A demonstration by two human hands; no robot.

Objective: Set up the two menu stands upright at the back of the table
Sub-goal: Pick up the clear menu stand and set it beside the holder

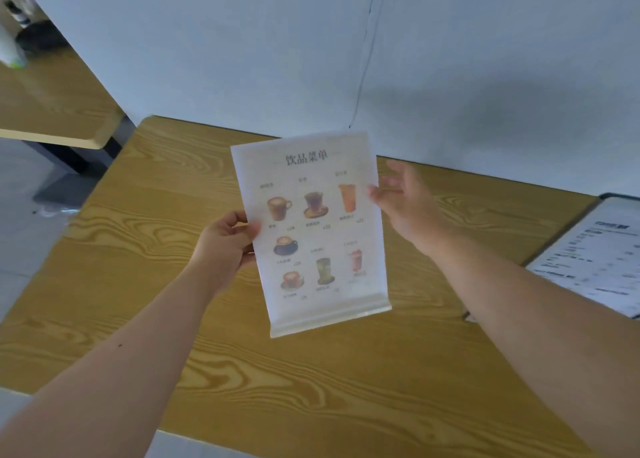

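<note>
A clear acrylic menu stand with pictures of drinks [311, 232] hangs in the air above the middle of the wooden table [138, 249], its base toward me and its face tilted up. My left hand [225, 246] pinches its left edge. My right hand [405, 204] touches its right edge with the fingers spread. A second menu stand [595, 260], black-framed with printed text, lies flat at the table's right edge and is partly cut off by the frame.
A white wall [346, 59] runs along the back of the table. Another wooden table [52, 111] stands at the far left, with a dark object and a white bottle on it. Grey floor shows between the two tables.
</note>
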